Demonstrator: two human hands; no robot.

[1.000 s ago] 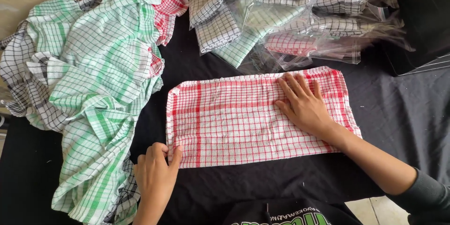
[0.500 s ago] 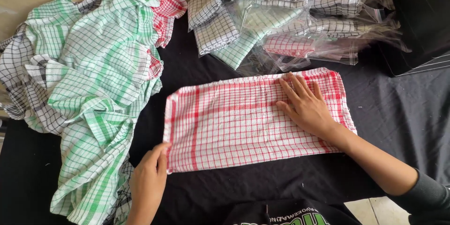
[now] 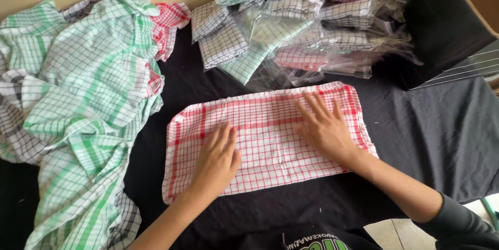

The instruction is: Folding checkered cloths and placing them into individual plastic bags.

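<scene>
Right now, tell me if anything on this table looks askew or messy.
The red checked cloth lies flat under both hands, though its left edge flares wider than the right. The loose green checked cloths are heaped crumpled at the left, unlike the bagged folded cloths behind.

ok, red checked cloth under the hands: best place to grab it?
Probably the left short edge of the red checked cloth, from the left. That end lies bare on the black table cover, beyond the left hand; the right hand lies flat near the other end.
</scene>
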